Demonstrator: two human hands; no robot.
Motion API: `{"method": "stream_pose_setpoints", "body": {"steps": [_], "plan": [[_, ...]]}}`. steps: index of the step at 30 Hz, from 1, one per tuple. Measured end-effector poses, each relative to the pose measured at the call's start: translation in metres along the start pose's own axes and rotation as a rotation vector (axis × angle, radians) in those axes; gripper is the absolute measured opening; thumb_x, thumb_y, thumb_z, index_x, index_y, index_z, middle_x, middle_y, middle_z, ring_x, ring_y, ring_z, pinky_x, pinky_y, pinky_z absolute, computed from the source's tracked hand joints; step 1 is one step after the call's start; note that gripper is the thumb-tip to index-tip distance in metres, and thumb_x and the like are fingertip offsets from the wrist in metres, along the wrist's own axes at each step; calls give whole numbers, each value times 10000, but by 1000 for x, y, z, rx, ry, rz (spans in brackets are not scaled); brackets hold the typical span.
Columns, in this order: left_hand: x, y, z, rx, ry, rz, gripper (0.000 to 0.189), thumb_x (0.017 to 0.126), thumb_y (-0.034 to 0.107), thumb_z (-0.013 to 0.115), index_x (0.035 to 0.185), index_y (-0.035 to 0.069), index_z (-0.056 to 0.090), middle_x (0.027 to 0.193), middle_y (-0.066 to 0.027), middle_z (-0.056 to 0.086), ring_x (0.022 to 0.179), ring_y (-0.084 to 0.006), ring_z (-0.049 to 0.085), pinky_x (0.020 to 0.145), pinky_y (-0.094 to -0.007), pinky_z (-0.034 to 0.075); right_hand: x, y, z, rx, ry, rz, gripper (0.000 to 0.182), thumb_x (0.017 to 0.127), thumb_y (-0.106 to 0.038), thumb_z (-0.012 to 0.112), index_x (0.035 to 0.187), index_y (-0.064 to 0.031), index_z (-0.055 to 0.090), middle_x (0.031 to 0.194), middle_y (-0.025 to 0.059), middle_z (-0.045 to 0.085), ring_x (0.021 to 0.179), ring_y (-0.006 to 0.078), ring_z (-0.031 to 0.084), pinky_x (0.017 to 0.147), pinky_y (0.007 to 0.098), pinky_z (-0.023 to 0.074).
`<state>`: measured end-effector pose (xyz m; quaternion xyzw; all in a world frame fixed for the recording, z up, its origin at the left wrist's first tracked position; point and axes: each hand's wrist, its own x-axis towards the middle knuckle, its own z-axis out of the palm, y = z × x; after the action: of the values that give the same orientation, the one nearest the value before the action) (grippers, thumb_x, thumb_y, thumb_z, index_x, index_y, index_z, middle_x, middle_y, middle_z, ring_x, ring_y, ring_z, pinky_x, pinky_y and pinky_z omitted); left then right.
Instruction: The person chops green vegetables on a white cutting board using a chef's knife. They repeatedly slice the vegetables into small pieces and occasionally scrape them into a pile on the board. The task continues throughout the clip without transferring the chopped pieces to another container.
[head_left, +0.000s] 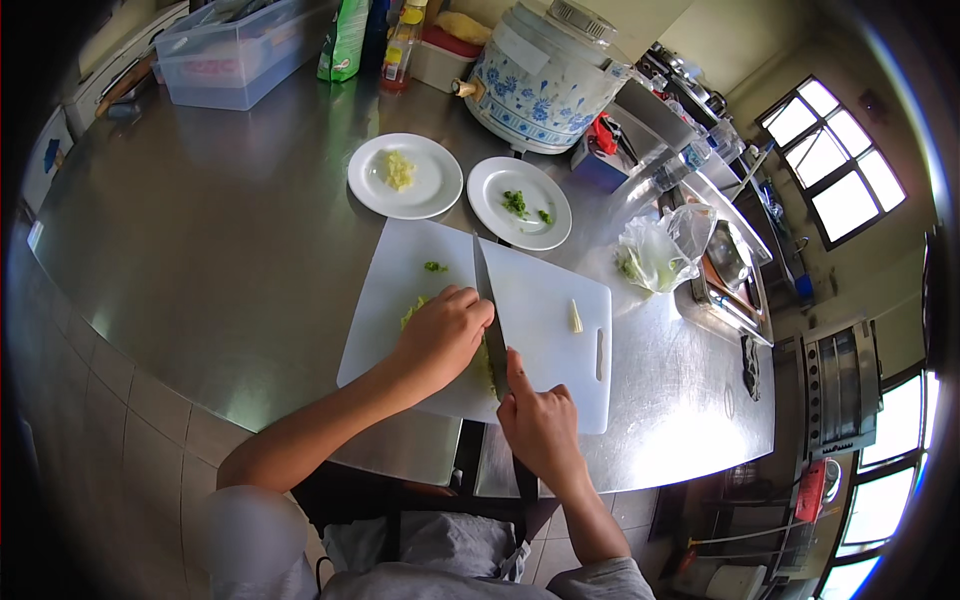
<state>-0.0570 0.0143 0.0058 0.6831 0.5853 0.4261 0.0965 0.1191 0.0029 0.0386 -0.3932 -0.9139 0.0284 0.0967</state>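
A white plastic cutting board (540, 300) lies before me on the steel table. My right hand (538, 420) is closed around the handle of a kitchen knife (486, 289), its index finger stretched towards the blade. The blade points away from me across the board. Against the blade's left side rest the curled fingers of my left hand (446, 337); whether they grip anything is hidden. Chopped pale green vegetable (412, 311) shows beside the left hand, and more lies along the blade. A small dark green pile (435, 266) sits farther up, and a pale vegetable piece (575, 316) lies near the board's handle slot.
Beyond the board stand a white plate with chopped pale yellow pieces (399, 171) and another with chopped greens (514, 202). A floral dispenser (540, 82), bottles and a clear plastic bin (225, 67) stand farther back. At right are a plastic bag (656, 255) and a metal tray (720, 315).
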Motion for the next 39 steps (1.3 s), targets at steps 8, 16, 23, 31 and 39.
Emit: {"method": "stream_pose_setpoints", "body": {"steps": [8,16,23,31,39], "plan": [[0,-1,1,-5,-7,3,61,769,24,577,793,52,528,789,-66,533,820,-269,539,677,-379,471,-1,-5,3,-34,25,80,472,765,-116,516,1232,-59,470,443,58,521,386,253,511,558,353,394],[1,-1,1,-10,5,9,65,765,15,573,802,51,531,790,-68,535,820,-272,540,684,-379,468,2,-7,2,-66,11,68,467,762,-127,531,1225,-74,497,452,72,534,394,256,529,583,368,415],[-2,-2,-1,-13,-9,-2,67,765,18,575,793,48,523,786,-67,532,814,-271,538,689,-383,466,12,1,-20,1,-55,35,445,762,-94,527,1205,-54,515,548,100,579,522,278,583,659,390,454],[-1,0,-2,-24,-11,13,79,759,6,578,793,49,522,788,-72,529,811,-273,537,673,-382,466,14,10,-25,21,-85,59,457,758,-93,539,1215,-82,529,554,102,579,525,283,570,676,371,451],[-1,-2,-1,-25,-18,21,83,756,1,582,795,50,528,782,-71,530,803,-275,538,665,-382,467,15,11,-23,96,-89,69,477,765,-101,533,1241,-85,503,526,105,549,492,299,549,662,374,444]]}}
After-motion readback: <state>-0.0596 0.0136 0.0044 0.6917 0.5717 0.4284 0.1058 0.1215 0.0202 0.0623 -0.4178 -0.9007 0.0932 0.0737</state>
